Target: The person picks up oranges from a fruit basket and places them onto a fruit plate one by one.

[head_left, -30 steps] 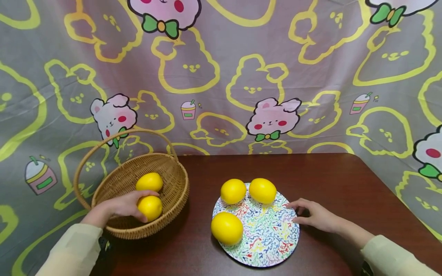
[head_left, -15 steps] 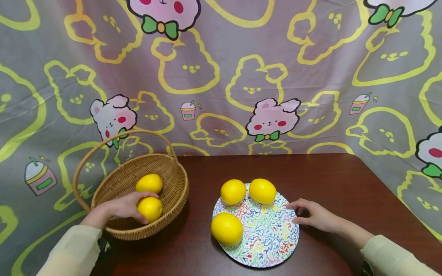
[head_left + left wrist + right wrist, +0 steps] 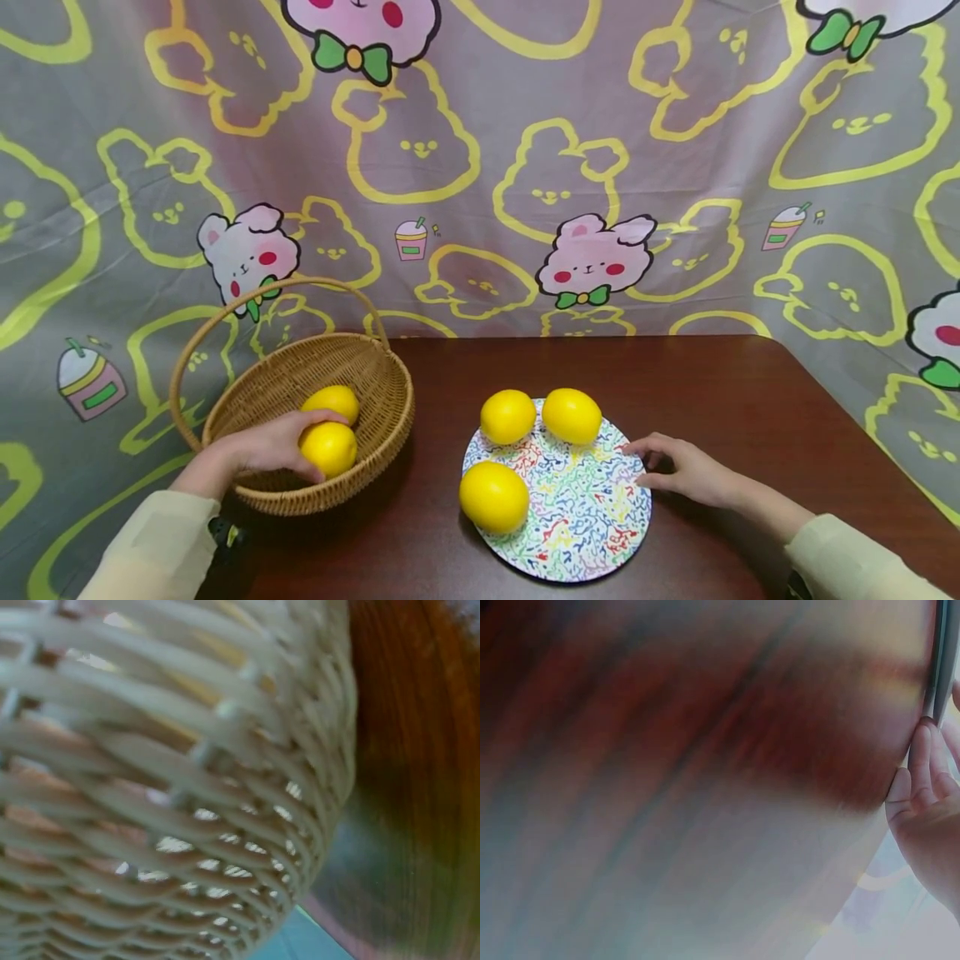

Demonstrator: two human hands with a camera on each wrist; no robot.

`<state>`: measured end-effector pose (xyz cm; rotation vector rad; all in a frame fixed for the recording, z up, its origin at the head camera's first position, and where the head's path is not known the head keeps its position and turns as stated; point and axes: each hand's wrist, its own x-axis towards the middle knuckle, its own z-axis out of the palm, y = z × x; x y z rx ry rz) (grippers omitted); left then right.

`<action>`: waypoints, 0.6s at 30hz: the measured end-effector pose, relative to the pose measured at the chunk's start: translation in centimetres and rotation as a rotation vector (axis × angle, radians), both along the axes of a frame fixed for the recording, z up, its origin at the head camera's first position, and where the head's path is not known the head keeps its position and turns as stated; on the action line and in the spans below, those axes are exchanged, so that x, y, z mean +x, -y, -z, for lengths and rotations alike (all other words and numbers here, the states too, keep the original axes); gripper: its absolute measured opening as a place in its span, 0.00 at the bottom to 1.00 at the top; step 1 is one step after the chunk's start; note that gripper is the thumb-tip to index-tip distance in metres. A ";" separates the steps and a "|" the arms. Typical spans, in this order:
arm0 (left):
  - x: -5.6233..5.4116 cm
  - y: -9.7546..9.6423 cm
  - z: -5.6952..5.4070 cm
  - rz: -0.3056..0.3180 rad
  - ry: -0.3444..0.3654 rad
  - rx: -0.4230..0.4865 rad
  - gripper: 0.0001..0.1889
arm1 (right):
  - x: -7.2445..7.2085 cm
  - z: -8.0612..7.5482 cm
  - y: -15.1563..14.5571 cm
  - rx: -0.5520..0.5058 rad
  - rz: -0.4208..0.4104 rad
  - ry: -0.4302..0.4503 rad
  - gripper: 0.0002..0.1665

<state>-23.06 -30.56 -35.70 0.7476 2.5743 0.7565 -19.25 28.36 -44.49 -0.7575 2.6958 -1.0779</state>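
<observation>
In the head view, a wicker basket (image 3: 255,400) with a tall handle stands at the left and leans toward me. Inside it my left hand (image 3: 273,442) grips a yellow lemon (image 3: 330,451), thumb and fingers curled round it. A second lemon (image 3: 335,402) lies just behind, partly covered by that hand. The left wrist view is filled by the basket's weave (image 3: 150,765). On the right, my right hand (image 3: 686,471) touches the rim of a round plate (image 3: 577,533) with a colourful squiggle pattern, fingers relaxed. The right wrist view shows these fingers (image 3: 921,761) against the plate's edge.
Three more lemons sit on the plate: one at back left (image 3: 507,417), one at back right (image 3: 572,416), one at front left (image 3: 494,497). Everything stands on a dark red-brown table (image 3: 675,375). A patterned cloth (image 3: 465,167) hangs behind and along both sides.
The basket has shifted slightly to the right, and the gripped lemon has moved up a little, covering more of the lemon behind. The right hand and the plate stay in place.
</observation>
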 end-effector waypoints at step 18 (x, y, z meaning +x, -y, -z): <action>0.8 0.4 -1.1 -0.090 -0.072 0.061 0.39 | 0.0 0.0 -0.1 0.008 -0.003 0.006 0.25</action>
